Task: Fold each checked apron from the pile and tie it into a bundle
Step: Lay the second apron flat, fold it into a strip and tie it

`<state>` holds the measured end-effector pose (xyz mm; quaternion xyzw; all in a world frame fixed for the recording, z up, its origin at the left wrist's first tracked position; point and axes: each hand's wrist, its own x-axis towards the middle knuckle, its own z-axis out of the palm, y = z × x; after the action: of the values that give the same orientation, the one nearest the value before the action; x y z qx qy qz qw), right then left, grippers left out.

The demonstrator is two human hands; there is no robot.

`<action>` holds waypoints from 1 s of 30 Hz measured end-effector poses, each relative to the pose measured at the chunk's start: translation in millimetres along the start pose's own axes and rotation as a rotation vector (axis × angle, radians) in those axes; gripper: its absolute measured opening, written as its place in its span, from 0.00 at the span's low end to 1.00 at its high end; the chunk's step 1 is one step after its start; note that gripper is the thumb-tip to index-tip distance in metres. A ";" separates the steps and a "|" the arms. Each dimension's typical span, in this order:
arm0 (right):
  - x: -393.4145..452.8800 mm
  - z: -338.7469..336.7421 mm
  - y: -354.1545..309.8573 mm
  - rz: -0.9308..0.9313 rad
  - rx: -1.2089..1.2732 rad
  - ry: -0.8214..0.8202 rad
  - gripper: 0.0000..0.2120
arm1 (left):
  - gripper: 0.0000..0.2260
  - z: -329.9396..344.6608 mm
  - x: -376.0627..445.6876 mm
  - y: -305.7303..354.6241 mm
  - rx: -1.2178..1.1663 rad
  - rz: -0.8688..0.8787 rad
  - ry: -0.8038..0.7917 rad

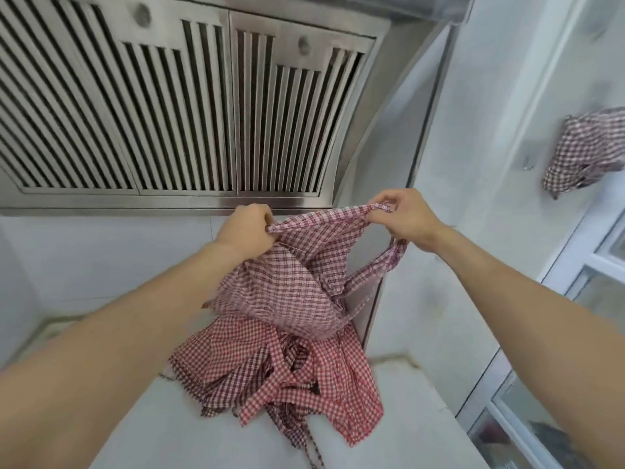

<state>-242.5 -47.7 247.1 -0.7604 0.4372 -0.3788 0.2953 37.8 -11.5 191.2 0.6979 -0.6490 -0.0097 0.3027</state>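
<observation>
Crinkled checked apron (287,282) hangs below left hand (245,231) and right hand (406,218), fingers pinching its top hem; pile (277,374) beneath.

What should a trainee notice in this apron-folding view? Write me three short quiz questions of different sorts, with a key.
1. True or false: the left hand and the right hand each pinch the top edge of the lifted checked apron.
2. Where does the pile of checked aprons lie? A) on the white counter under the lifted apron; B) inside the steel range hood; C) over the person's left arm.
3. Fill in: another checked cloth hangs at the far ____ of the view.

Key: 1 true; 2 A; 3 right.
</observation>
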 end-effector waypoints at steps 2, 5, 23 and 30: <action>4.5 -20.5 -19.5 -0.006 -0.018 -0.030 0.06 | 0.05 -16.5 9.3 -9.1 0.023 -0.053 0.045; 7.1 -45.7 -44.1 -0.041 -0.069 0.021 0.14 | 0.10 -41.8 12.7 -20.5 -0.032 -0.118 0.090; 38.1 -90.6 -57.0 0.273 0.322 0.213 0.10 | 0.24 -124.4 18.3 -4.3 -0.210 0.099 -0.057; 6.0 -113.4 -66.6 0.291 0.069 -0.295 0.17 | 0.11 -140.8 12.5 -16.7 -0.250 -0.011 -0.243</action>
<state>-305.8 -36.9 362.0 -0.7260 0.4812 -0.2314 0.4335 112.0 34.4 303.6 0.6520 -0.6708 -0.1762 0.3063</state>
